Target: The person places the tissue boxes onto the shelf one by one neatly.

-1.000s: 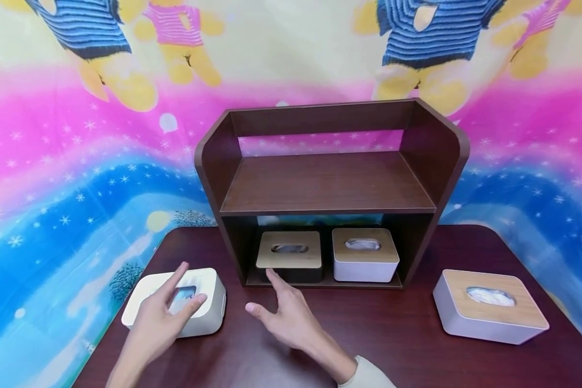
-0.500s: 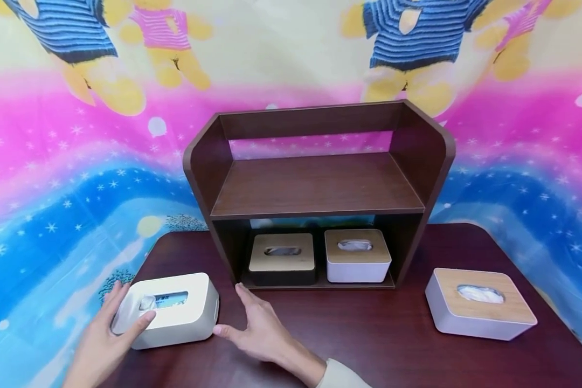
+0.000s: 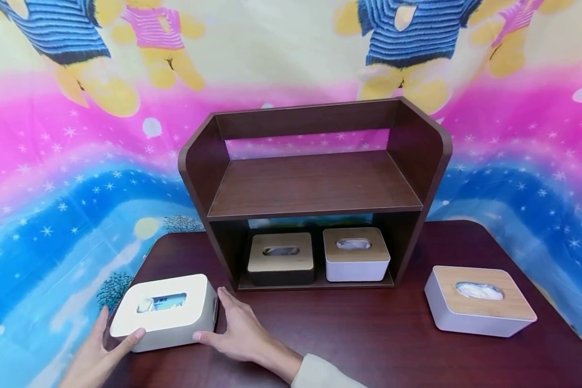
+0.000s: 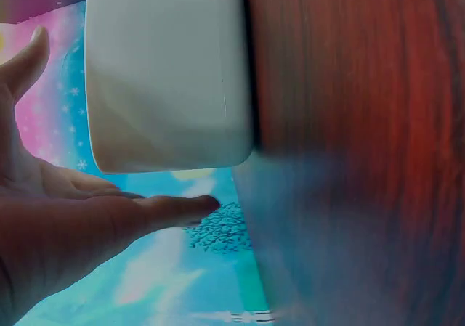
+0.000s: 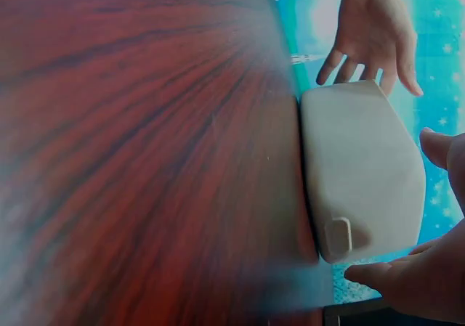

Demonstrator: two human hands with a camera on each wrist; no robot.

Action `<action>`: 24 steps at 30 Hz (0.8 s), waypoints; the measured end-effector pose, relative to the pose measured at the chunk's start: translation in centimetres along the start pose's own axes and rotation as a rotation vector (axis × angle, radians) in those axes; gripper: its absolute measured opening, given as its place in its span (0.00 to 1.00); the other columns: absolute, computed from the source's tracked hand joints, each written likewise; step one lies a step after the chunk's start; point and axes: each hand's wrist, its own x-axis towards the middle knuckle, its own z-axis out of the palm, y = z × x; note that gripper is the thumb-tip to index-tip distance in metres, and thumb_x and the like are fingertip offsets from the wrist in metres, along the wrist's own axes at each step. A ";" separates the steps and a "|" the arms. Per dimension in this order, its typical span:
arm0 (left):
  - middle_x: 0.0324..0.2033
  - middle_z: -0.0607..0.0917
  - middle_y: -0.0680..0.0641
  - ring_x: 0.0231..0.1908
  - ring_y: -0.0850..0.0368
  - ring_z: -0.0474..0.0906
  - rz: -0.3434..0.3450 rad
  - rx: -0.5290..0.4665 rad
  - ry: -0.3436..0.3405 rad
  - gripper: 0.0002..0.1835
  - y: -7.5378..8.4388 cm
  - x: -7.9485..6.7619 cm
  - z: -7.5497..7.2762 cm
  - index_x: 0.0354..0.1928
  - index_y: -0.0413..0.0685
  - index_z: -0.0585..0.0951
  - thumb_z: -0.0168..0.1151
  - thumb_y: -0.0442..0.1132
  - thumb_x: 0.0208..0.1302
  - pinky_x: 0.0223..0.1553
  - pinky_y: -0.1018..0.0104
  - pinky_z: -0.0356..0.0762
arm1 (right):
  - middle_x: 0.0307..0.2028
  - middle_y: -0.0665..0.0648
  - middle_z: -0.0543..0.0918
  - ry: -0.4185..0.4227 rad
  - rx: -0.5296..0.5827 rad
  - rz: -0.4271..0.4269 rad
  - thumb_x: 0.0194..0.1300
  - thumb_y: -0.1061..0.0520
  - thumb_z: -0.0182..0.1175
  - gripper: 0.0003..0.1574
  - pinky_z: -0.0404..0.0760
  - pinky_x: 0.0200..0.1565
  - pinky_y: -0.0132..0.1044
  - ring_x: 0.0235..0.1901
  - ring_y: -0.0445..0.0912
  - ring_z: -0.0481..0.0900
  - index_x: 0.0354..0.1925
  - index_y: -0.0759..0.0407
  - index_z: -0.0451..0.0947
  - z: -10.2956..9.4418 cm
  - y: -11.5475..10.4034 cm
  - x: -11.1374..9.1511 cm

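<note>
A white tissue box (image 3: 194, 304) with a slot in its top lies on the left part of the table, and blue packaging shows through the slot. My left hand (image 3: 94, 355) is at the box's left end, thumb spread from the fingers. In the left wrist view, a gap shows between those fingers and the box wall (image 4: 160, 72). At the opposite end is my right hand (image 3: 242, 334), fingers extended and thumb by the front corner. The right wrist view has both hands around the box, the right hand (image 5: 425, 282) slightly apart from it.
A dark brown shelf (image 3: 315, 183) stands at the back of the table (image 3: 368, 339). In its lower bay sit a black tissue box (image 3: 281, 277) and a white one (image 3: 359, 271), both with wooden lids. Another wood-topped tissue box (image 3: 485, 320) lies at the right.
My left hand has moved left and down from over the white box to its left end. The right hand has moved left to the box's right end. The view has shifted slightly.
</note>
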 end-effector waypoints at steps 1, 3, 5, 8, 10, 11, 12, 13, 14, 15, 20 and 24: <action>0.78 0.32 0.16 0.78 0.16 0.45 0.001 -0.006 -0.008 0.67 0.0 0.1 0.2 0.76 0.29 0.16 0.51 0.71 0.77 0.74 0.23 0.59 | 0.83 0.57 0.65 -0.004 0.000 -0.001 0.65 0.32 0.74 0.62 0.70 0.79 0.47 0.81 0.53 0.65 0.84 0.55 0.59 0.1 0.0 0.1; 0.78 0.43 0.15 0.76 0.20 0.58 0.014 -0.019 -0.003 0.67 0.0 0.0 0.7 0.78 0.29 0.18 0.52 0.70 0.78 0.70 0.31 0.73 | 0.83 0.57 0.65 -0.014 -0.001 -0.004 0.65 0.32 0.74 0.63 0.70 0.79 0.45 0.81 0.50 0.65 0.84 0.55 0.58 0.4 0.0 0.4; 0.78 0.53 0.16 0.72 0.24 0.71 0.040 -0.067 0.012 0.66 0.1 0.0 1.2 0.80 0.30 0.21 0.56 0.67 0.78 0.63 0.40 0.83 | 0.82 0.58 0.65 -0.020 0.000 -0.013 0.65 0.32 0.74 0.64 0.71 0.78 0.44 0.81 0.49 0.66 0.85 0.55 0.58 0.7 0.1 0.5; 0.75 0.66 0.20 0.65 0.30 0.81 0.066 -0.141 0.033 0.65 0.3 -0.2 1.7 0.83 0.33 0.27 0.62 0.63 0.77 0.52 0.51 0.90 | 0.82 0.62 0.65 -0.023 0.010 -0.032 0.68 0.34 0.73 0.62 0.70 0.78 0.44 0.81 0.51 0.65 0.85 0.58 0.56 0.9 0.2 0.6; 0.75 0.66 0.22 0.66 0.30 0.81 0.066 -0.172 0.040 0.64 0.4 -0.4 2.0 0.84 0.32 0.31 0.65 0.61 0.76 0.51 0.55 0.91 | 0.81 0.64 0.66 -0.009 0.009 -0.045 0.71 0.36 0.71 0.59 0.70 0.78 0.45 0.80 0.53 0.67 0.84 0.60 0.57 0.9 0.2 0.5; 0.75 0.66 0.22 0.66 0.30 0.81 0.072 -0.188 0.044 0.62 0.4 -0.5 2.1 0.85 0.32 0.34 0.65 0.60 0.76 0.50 0.56 0.91 | 0.81 0.64 0.67 0.000 0.008 -0.048 0.72 0.36 0.69 0.58 0.71 0.78 0.45 0.79 0.53 0.68 0.84 0.60 0.57 0.8 0.2 0.5; 0.75 0.66 0.22 0.66 0.30 0.81 0.072 -0.189 0.049 0.61 0.5 -0.5 2.1 0.84 0.30 0.36 0.66 0.58 0.76 0.49 0.58 0.91 | 0.80 0.65 0.68 0.012 0.005 -0.052 0.73 0.37 0.68 0.56 0.72 0.77 0.45 0.79 0.53 0.69 0.84 0.62 0.57 0.8 0.2 0.4; 0.75 0.65 0.23 0.66 0.30 0.80 0.072 -0.188 0.056 0.59 0.5 -0.7 2.2 0.84 0.29 0.38 0.66 0.57 0.76 0.48 0.61 0.91 | 0.79 0.65 0.69 0.026 0.004 -0.059 0.74 0.38 0.67 0.55 0.73 0.77 0.45 0.78 0.53 0.70 0.83 0.63 0.58 0.7 0.2 0.3; 0.76 0.65 0.23 0.67 0.30 0.80 0.078 -0.187 0.063 0.58 0.5 -0.7 2.2 0.84 0.29 0.41 0.66 0.55 0.77 0.48 0.65 0.90 | 0.78 0.65 0.70 0.038 0.003 -0.066 0.75 0.39 0.67 0.54 0.74 0.76 0.44 0.77 0.52 0.72 0.83 0.63 0.59 0.5 0.2 0.3; 0.76 0.64 0.24 0.67 0.31 0.79 0.088 -0.185 0.074 0.55 0.5 -0.9 2.2 0.84 0.28 0.43 0.66 0.54 0.77 0.47 0.68 0.89 | 0.77 0.65 0.71 0.047 0.001 -0.072 0.75 0.39 0.67 0.53 0.75 0.75 0.44 0.76 0.51 0.73 0.83 0.65 0.59 0.4 0.2 0.2; 0.73 0.70 0.25 0.62 0.37 0.85 0.133 -0.165 0.130 0.50 0.7 -1.7 2.3 0.83 0.28 0.52 0.68 0.49 0.76 0.44 0.77 0.85 | 0.77 0.67 0.71 0.080 0.014 -0.116 0.77 0.42 0.65 0.51 0.75 0.75 0.45 0.76 0.52 0.72 0.81 0.68 0.60 -0.4 0.0 -0.6; 0.71 0.72 0.28 0.62 0.39 0.85 0.119 -0.160 0.138 0.50 1.6 -2.5 2.3 0.83 0.31 0.54 0.70 0.50 0.75 0.47 0.69 0.90 | 0.78 0.71 0.68 0.117 0.015 -0.135 0.76 0.41 0.65 0.53 0.73 0.76 0.49 0.77 0.58 0.70 0.81 0.70 0.59 -1.1 -0.3 -1.6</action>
